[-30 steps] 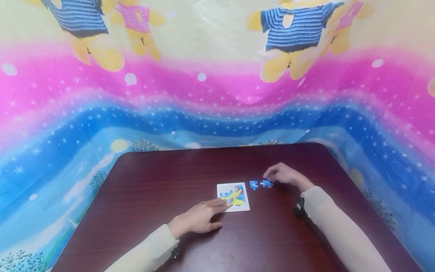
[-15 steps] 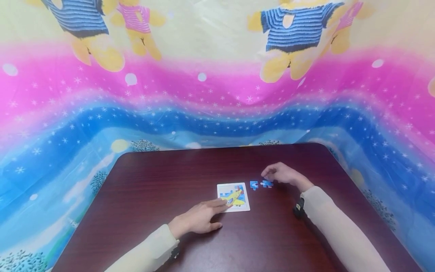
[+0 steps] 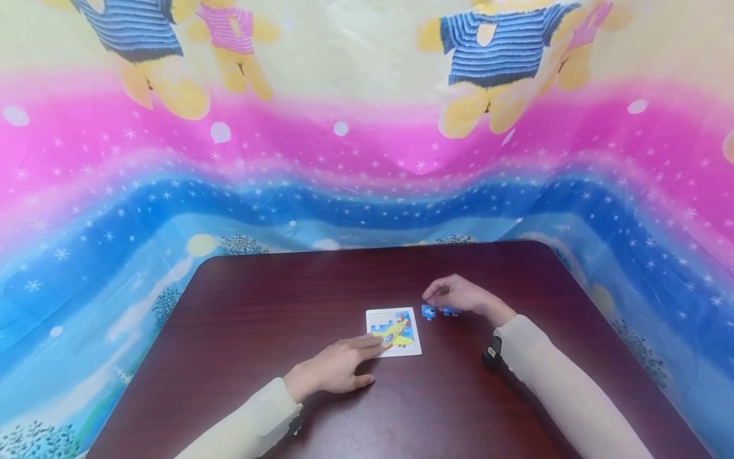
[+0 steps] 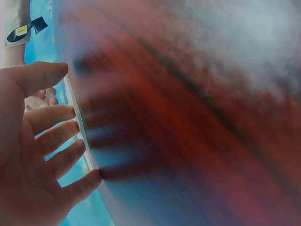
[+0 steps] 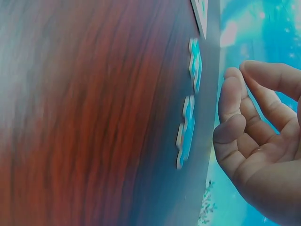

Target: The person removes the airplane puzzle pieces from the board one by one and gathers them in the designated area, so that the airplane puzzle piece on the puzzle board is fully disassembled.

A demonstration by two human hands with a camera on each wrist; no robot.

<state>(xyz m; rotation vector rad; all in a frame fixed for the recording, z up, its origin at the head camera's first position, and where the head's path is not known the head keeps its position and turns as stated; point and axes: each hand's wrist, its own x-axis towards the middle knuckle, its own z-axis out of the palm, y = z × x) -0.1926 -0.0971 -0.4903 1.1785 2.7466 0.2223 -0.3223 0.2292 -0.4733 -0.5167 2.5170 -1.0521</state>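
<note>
Airplane jigsaw board point(image 3: 415, 352) lies flat on the dark wood table point(image 3: 287, 299), a pale gap in its far left part. Left hand point(image 3: 344, 365) over the board's left side: fingers extended, tips resting on it, nothing gripped; probably to stop it sliding. Right hand point(image 3: 467, 297) hovers beyond the board's far right corner, fingers loosely bent, thumb near fingertips, no piece visible in them. Nearer blue piece point(image 3: 428, 312) just right of the board, farther blue piece point(image 5: 188, 129) next along; both seem placed for right-hand reach. Narrow strip of wood separates board edge from nearer piece. Table's far edge well beyond the board; widest room to its left.
</note>
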